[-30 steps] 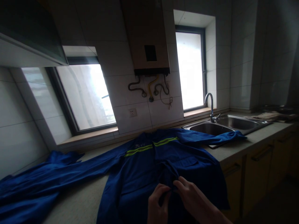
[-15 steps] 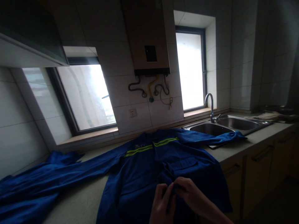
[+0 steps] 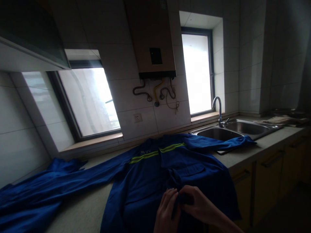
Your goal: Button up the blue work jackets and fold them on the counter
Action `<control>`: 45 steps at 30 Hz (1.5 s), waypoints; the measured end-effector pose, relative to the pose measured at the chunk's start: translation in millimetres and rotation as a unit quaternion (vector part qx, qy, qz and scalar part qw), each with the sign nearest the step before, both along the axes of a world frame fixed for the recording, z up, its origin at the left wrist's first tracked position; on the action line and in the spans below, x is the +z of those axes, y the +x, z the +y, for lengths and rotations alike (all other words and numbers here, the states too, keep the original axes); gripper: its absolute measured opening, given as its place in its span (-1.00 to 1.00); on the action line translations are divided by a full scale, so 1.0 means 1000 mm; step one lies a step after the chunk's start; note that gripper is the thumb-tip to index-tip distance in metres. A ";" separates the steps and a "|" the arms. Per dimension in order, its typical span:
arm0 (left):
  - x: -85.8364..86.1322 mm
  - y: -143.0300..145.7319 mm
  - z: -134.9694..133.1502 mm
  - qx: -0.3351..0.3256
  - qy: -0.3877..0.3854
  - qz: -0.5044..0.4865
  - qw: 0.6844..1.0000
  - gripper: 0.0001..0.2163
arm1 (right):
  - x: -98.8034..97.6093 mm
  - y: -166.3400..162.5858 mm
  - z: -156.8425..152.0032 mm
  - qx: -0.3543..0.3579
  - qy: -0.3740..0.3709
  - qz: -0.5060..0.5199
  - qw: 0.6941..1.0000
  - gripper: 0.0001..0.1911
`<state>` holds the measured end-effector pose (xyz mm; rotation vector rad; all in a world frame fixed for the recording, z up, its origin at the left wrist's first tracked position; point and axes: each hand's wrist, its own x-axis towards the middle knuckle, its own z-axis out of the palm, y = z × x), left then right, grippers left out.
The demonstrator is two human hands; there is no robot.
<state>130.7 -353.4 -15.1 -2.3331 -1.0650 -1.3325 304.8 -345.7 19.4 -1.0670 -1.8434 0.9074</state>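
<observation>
A blue work jacket (image 3: 143, 181) with yellow-green stripes across the chest lies spread front up, its sleeves stretched out to both sides. At its lower front edge, my left hand (image 3: 167, 208) is closed, fingers bent and pinching the cloth. My right hand (image 3: 194, 200) meets it from the right, thumb and fingers also pinched on the jacket's front. Between the fingertips the fabric is bunched up; whether a button is there is too dark to make out. One sleeve reaches over the sink's front rim.
More blue cloth (image 3: 26, 207) lies at the left on the counter (image 3: 77, 210). Back right are a double sink (image 3: 252, 127) and a tap (image 3: 220, 111). A water heater (image 3: 155, 38) hangs on the wall between two windows. Cabinet doors (image 3: 272, 174) are below the counter.
My left hand's fingers have shifted slightly and closed more together over the cloth. My right hand stays nearly in place, still pinching. The jacket lies almost as before.
</observation>
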 end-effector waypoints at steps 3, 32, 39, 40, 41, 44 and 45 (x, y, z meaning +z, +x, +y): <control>0.002 0.003 -0.001 -0.004 -0.028 -0.042 0.999 -0.71 | -0.003 -0.005 0.002 -0.006 -0.003 0.017 1.000 -0.74; 0.006 -0.010 -0.004 0.010 -0.282 -0.227 0.932 -0.62 | 0.003 0.012 0.015 -0.083 0.115 -0.025 0.990 -0.90; 0.009 -0.028 0.002 -0.030 -0.448 -0.349 0.823 -0.43 | -0.016 0.046 -0.002 0.180 0.031 -0.226 0.957 -0.65; 0.012 -0.031 0.004 -0.026 -0.436 -0.362 0.823 -0.44 | -0.020 0.046 -0.002 0.205 0.020 -0.272 0.940 -0.67; 0.014 -0.034 0.005 -0.024 -0.428 -0.373 0.823 -0.44 | -0.021 0.043 0.000 0.222 0.011 -0.303 0.927 -0.67; 0.015 -0.042 0.006 -0.027 -0.425 -0.397 0.813 -0.45 | -0.011 0.030 0.023 0.288 -0.041 -0.270 0.918 -0.63; 0.014 -0.043 0.006 -0.029 -0.428 -0.402 0.809 -0.44 | -0.004 0.023 0.036 0.306 -0.065 -0.229 0.922 -0.62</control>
